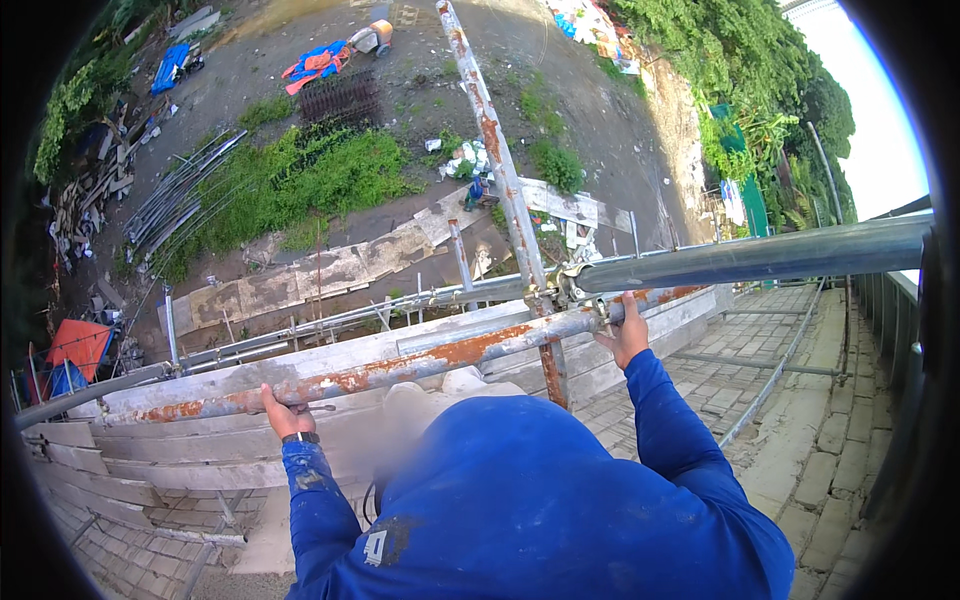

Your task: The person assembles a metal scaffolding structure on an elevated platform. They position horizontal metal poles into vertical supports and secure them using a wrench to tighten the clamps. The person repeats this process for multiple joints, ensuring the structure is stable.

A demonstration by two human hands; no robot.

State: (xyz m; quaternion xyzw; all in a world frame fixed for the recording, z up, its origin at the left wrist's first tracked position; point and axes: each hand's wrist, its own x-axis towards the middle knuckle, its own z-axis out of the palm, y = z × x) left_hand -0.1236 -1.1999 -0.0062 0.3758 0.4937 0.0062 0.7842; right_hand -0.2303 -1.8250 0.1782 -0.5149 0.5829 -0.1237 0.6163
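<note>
A rust-patched scaffold pipe (445, 357) runs across in front of my body, sloping up toward the right. My left hand (283, 412) is closed on its left part, with a dark band at the wrist. Farther right, my right hand (627, 338) grips the same pipe beside a metal scaffold clamp (570, 286); part of that grip is hidden by the hand. The clamp sits where a rusty upright post (497, 140) meets a thick grey pipe (760, 260) coming in from the right.
Grey planks (200, 445) form a platform below, beside brickwork (720, 400) at right. Another scaffold rail (250, 350) lies just beyond the planks. On the ground far down are loose metal pipes (185, 205), an orange sheet (80, 345), a mixer (372, 38) and greenery (310, 175).
</note>
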